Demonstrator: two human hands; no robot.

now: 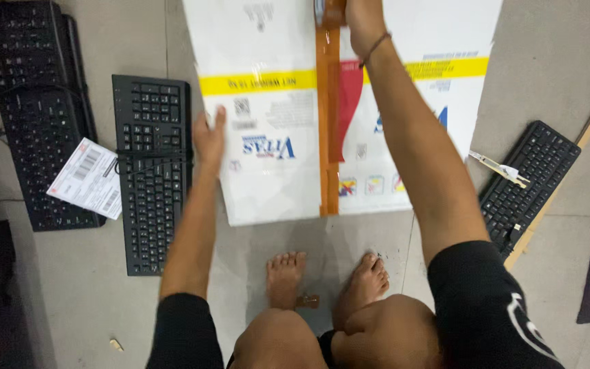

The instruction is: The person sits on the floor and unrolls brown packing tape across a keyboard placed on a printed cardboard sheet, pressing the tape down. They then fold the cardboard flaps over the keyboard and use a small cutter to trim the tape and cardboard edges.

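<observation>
Landmark: flattened carton (268,137), lying on the floor (69,287). Tape strip (327,137) runs along its middle seam. Left hand (209,140) rests on carton's left edge; right hand (363,24) on tape roll (328,12) at its far end. Left of carton: keyboard (153,171), then paper label (89,179), then second keyboard (35,109). Right of carton: third keyboard (527,181). Nearside of carton: two bare feet (329,280).
</observation>
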